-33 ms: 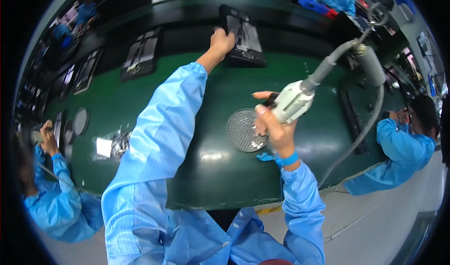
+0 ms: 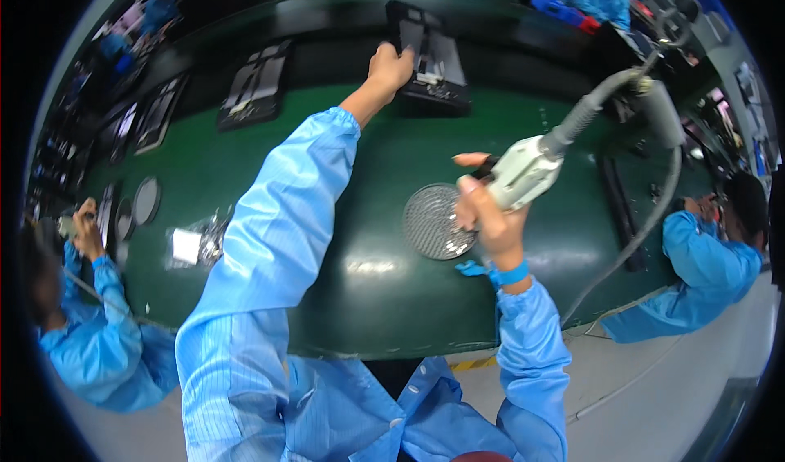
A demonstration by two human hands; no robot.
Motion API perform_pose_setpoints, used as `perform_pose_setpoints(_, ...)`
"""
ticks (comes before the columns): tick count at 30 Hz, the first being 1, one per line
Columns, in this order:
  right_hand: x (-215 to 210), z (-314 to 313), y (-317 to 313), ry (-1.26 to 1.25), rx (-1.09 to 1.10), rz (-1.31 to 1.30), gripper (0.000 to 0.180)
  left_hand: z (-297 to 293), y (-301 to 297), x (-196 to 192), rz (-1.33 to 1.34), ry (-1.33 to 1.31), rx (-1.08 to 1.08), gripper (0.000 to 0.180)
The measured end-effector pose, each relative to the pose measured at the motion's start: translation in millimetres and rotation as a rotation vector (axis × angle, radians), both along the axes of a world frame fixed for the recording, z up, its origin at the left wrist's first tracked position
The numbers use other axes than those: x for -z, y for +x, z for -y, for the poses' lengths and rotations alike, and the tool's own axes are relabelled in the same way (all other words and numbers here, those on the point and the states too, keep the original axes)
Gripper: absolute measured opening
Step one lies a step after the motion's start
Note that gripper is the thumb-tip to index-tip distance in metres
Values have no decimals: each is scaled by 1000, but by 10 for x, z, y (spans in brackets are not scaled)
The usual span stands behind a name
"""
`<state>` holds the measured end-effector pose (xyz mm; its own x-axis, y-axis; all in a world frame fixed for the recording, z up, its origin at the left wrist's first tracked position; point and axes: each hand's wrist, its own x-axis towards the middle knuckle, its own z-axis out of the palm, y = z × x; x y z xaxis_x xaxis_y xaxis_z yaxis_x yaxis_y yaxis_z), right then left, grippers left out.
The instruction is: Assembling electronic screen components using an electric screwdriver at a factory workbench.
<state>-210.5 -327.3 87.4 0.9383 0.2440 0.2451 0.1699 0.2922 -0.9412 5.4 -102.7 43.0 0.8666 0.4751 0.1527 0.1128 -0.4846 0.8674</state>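
Head view: the only view, looking down over a curved green bench [image 2: 368,274].
Left hand [image 2: 391,65]: stretched far out toward 12 o'clock, with its fingers closed over the near left corner of a dark panel assembly [image 2: 437,69]. It grips the assembly rather than resting on it.
Dark panel assembly: lies flat at the far edge of the bench at 12 o'clock, well apart from the person's body.
Right hand [image 2: 486,217]: just right of centre, at about 3 o'clock. It is clenched round the lower end of a powered screwdriver [image 2: 527,172], with the thumb lifted along the top.
Powered screwdriver: pale grey body, tilted up toward 2 o'clock and held off the bench. Its grey cable [image 2: 654,208] loops down toward 4 o'clock.
Wrist strap [image 2: 509,274]: blue, on the right wrist.
Round mesh dish [image 2: 429,221]: on the bench just left of the right hand and partly under it. Whether they touch cannot be told.
Change: nothing has shifted from the earlier picture. Both grips and the arm's reach match, so the hold on assembly and tool looks settled, not mid-move.
Bench at 9 o'clock: a foil bag [image 2: 196,241] and grey round discs [image 2: 147,200].
Bench at 11 o'clock: more dark frames [image 2: 257,86].
Others: a co-worker [image 2: 90,339] in blue at 8 o'clock and another co-worker [image 2: 703,257] at 4 o'clock, each busy at their own spot.
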Motion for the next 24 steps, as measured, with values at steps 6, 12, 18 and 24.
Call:
perform_pose_setpoints(6, 28, 73, 5, 7, 63, 79, 27, -502, -1794, -317, 169, -363, 243, 50)
perform_pose_setpoints(12, 2, -34, -16, -14, 39, 114, 31, -548, -3663, -97, -54, -591, 108, 54)
perform_pose_setpoints(18, 46, -9, 10, 3, 10, 100, 35, -358, -4535, 189, -191, -338, 196, 58)
perform_pose_setpoints(24, 35, 32, 24, -75, 17, 172, 39, -718, -4566, -7, 7, 416, -64, 22)
